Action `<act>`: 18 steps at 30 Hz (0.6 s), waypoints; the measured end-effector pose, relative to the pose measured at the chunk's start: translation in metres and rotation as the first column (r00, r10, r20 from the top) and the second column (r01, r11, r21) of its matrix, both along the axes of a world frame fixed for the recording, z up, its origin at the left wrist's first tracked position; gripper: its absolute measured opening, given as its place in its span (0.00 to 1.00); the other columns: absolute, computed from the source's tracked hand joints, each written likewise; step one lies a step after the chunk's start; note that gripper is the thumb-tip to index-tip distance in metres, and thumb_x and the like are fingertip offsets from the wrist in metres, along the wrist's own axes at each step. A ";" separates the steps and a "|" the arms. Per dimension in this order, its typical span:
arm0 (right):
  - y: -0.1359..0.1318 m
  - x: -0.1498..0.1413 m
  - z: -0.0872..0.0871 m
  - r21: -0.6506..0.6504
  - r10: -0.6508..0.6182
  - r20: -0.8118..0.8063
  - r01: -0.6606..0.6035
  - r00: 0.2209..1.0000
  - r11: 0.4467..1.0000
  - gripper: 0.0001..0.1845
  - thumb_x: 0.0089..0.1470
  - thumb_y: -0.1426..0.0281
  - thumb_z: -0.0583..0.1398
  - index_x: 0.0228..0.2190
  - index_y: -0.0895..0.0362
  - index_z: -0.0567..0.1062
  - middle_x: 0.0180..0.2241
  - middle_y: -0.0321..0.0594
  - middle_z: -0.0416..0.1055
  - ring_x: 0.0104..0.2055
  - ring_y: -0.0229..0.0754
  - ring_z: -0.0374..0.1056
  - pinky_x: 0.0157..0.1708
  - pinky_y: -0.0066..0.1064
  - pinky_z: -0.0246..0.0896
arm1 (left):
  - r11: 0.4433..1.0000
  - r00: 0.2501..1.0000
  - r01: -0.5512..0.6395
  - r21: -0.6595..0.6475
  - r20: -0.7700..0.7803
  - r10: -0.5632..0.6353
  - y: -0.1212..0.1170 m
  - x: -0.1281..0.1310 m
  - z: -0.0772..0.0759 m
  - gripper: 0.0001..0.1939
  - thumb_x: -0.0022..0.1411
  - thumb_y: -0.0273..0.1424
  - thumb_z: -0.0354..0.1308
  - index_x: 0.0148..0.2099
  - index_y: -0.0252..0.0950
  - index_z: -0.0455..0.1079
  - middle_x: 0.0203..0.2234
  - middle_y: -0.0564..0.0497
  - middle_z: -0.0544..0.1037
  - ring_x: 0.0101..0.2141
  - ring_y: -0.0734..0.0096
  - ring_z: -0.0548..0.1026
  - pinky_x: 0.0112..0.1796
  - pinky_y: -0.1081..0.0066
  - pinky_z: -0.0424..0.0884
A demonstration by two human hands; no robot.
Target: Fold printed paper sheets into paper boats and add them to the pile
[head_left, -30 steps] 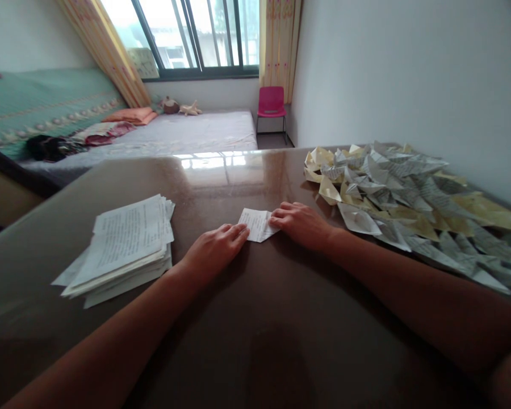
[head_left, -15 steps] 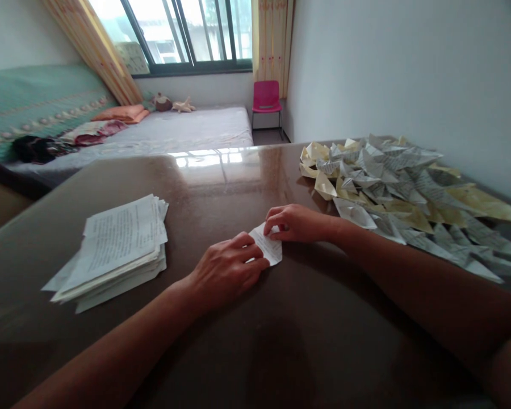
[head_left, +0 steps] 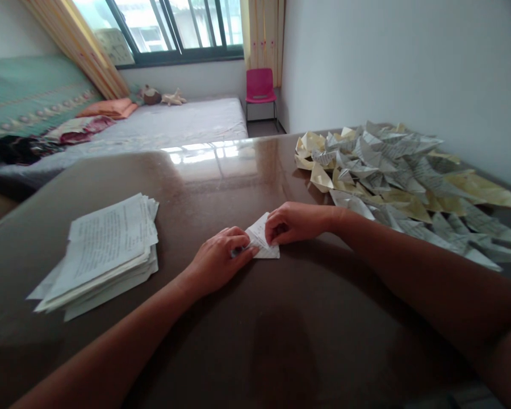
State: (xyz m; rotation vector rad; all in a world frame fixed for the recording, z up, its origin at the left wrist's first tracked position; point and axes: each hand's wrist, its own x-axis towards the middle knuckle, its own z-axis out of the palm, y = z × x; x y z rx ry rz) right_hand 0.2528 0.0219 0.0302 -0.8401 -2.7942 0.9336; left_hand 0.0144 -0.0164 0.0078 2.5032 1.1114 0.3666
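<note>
A small folded piece of printed paper (head_left: 259,232) lies on the brown table, partly covered by my fingers. My left hand (head_left: 223,254) grips its left side, the thumb along the lower edge and the fingers curled. On the right side, my right hand (head_left: 287,222) pinches the paper with bent fingers, the wrist raised off the table. A diagonal fold line runs across the paper between the two hands, and its lower right corner sticks out.
A stack of printed sheets (head_left: 102,250) lies on the table (head_left: 204,341) at the left. Many folded paper boats (head_left: 392,165) in white and yellow are heaped at the right by the wall. Beyond stand a bed (head_left: 187,119) and a pink chair (head_left: 260,88).
The paper has been turned on the table, and a flap of it now lies folded along a diagonal. Both hands went from flat fingers to a curled grip. The view has shifted slightly.
</note>
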 end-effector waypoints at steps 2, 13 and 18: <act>0.000 0.001 0.001 -0.003 0.019 0.000 -0.019 1.000 1.000 0.10 0.54 0.71 0.58 0.36 0.58 0.78 0.32 0.36 0.75 0.31 0.34 0.67 0.32 0.23 0.57 | 0.999 0.999 -0.037 0.004 -0.027 0.037 0.000 0.002 0.000 0.18 0.66 0.43 0.48 0.31 0.37 0.70 0.36 0.52 0.73 0.34 0.72 0.72 0.36 0.72 0.67; -0.011 -0.013 0.000 0.113 -0.119 0.112 0.107 0.986 0.988 0.11 0.53 0.61 0.60 0.30 0.57 0.76 0.26 0.34 0.72 0.26 0.33 0.63 0.25 0.24 0.49 | 0.994 0.986 -0.099 0.037 -0.129 0.103 0.003 0.008 0.000 0.16 0.63 0.44 0.50 0.31 0.38 0.67 0.37 0.54 0.72 0.30 0.73 0.71 0.32 0.71 0.64; -0.012 -0.015 -0.002 0.144 -0.157 0.149 0.136 0.976 0.980 0.10 0.52 0.61 0.61 0.30 0.56 0.76 0.28 0.35 0.73 0.28 0.35 0.63 0.26 0.25 0.48 | 0.993 0.982 -0.104 0.056 -0.150 0.112 0.004 0.009 0.000 0.16 0.63 0.44 0.50 0.32 0.38 0.68 0.38 0.53 0.72 0.30 0.72 0.72 0.31 0.71 0.64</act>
